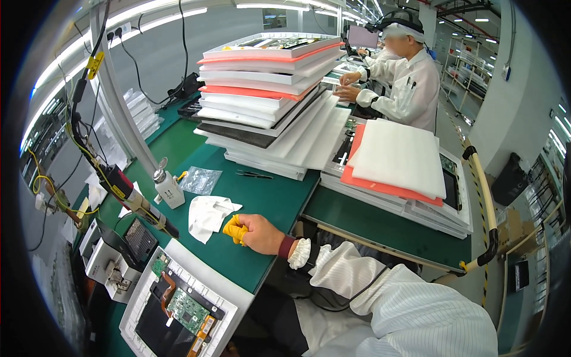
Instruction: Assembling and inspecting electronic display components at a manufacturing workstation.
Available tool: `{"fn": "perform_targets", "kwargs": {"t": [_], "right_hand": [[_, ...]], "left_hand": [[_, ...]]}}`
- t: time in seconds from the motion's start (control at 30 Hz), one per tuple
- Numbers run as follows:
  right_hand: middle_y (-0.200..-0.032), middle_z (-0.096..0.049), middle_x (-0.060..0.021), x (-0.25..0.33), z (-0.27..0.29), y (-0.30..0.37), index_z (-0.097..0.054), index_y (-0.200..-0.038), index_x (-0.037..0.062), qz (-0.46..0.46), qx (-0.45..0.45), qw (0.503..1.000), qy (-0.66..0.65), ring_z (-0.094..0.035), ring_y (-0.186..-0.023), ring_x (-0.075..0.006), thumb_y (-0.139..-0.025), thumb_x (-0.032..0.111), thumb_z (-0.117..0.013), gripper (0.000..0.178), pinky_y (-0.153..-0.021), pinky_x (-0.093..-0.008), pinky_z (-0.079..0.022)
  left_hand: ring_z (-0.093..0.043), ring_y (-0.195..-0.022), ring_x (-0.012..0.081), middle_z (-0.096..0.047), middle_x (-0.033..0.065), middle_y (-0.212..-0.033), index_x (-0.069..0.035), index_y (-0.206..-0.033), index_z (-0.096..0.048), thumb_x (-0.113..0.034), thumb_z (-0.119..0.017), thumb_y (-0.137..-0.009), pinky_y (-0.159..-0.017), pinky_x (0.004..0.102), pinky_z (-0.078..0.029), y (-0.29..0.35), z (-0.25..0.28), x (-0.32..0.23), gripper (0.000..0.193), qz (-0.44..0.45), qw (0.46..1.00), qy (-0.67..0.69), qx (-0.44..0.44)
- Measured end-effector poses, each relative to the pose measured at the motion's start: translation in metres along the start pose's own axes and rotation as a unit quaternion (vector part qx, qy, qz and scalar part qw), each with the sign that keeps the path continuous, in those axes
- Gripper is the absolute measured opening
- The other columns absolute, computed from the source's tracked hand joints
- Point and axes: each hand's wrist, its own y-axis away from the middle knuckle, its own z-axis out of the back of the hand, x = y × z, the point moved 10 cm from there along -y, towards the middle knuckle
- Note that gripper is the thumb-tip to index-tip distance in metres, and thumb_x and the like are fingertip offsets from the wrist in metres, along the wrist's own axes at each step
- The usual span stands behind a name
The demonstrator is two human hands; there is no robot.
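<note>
My right hand [262, 233] rests over the green bench top, yellow finger covers on its curled fingers. Whatever those closed fingers may hold is hidden. A crumpled white cloth [209, 215] lies right beside the fingertips; whether they touch it I cannot tell. My left hand is out of view. Nearer, at the lower left, a white tray [231, 326] carries a black flat panel [156, 327] with a green circuit board [189, 312] and orange flex strips. Behind the cloth are a white pump bottle [171, 189], a clear plastic bag [201, 180] and dark tweezers [254, 174].
A tall stack of white trays and foam sheets [267, 119] stands at the back. White foam [397, 156] covers more trays on the right. A pen-like black tool [140, 205] hangs at left, near a small white device [110, 262]. A co-worker [410, 89] works farther along.
</note>
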Motion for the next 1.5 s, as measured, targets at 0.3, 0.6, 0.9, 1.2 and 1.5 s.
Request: {"fn": "perform_targets", "kwargs": {"t": [0.3, 0.6, 0.9, 1.2, 1.5], "right_hand": [[-0.077, -0.057, -0.0015, 0.003, 0.000, 0.002, -0.057, -0.092, 0.0012, 0.000, 0.002, 1.000, 0.006, -0.051, -0.065, -0.0065, -0.088, 0.008, -0.048, 0.012, -0.058, -0.0208, -0.045], [-0.071, -0.056, -0.0040, 0.004, 0.003, 0.002, -0.057, -0.085, -0.0018, 0.000, -0.021, 0.999, -0.028, -0.051, -0.065, -0.0103, -0.075, -0.001, -0.045, 0.015, -0.060, -0.0247, -0.044], [-0.071, -0.056, -0.0044, 0.006, 0.002, 0.002, -0.057, -0.084, -0.0018, -0.001, -0.022, 0.999, -0.027, -0.052, -0.065, -0.0104, -0.075, -0.002, -0.046, 0.014, -0.059, -0.0252, -0.044], [-0.071, -0.057, -0.0054, 0.009, 0.002, 0.003, -0.057, -0.085, -0.0021, -0.001, -0.025, 0.999, -0.030, -0.053, -0.065, -0.0108, -0.076, -0.001, -0.046, 0.014, -0.059, -0.0263, -0.045], [-0.076, -0.056, -0.0016, 0.003, 0.003, 0.000, -0.057, -0.091, 0.0007, 0.020, -0.007, 1.000, -0.012, -0.051, -0.065, -0.0072, -0.087, 0.007, -0.050, 0.010, -0.058, -0.0215, -0.045]], "left_hand": [[-0.053, -0.099, 0.0379, -0.060, 0.0207, -0.103, -0.003, -0.105, -0.061, -0.023, -0.051, -0.088, -0.088, 0.0415, -0.040, 0.000, -0.009, 0.011, 0.028, -0.017, 0.999, 0.008, -0.033], [-0.053, -0.101, 0.0380, -0.059, 0.0211, -0.104, -0.003, -0.108, -0.059, -0.026, -0.049, -0.089, -0.088, 0.0421, -0.040, -0.001, -0.006, 0.010, 0.031, -0.021, 0.999, 0.011, -0.029], [-0.053, -0.100, 0.0376, -0.060, 0.0205, -0.103, -0.003, -0.104, -0.061, -0.024, -0.050, -0.088, -0.088, 0.0421, -0.040, -0.004, 0.000, 0.002, 0.029, -0.043, 0.998, 0.013, -0.035], [-0.053, -0.097, 0.0385, -0.061, 0.0211, -0.099, -0.003, -0.101, -0.062, -0.022, -0.054, -0.086, -0.087, 0.0433, -0.040, 0.000, 0.005, 0.001, 0.026, -0.058, 0.995, 0.007, -0.079], [-0.054, -0.094, 0.0382, -0.061, 0.0212, -0.098, -0.002, -0.101, -0.062, -0.018, -0.055, -0.084, -0.085, 0.0436, -0.041, -0.003, 0.007, -0.001, 0.024, -0.049, 0.996, 0.017, -0.072]]}}
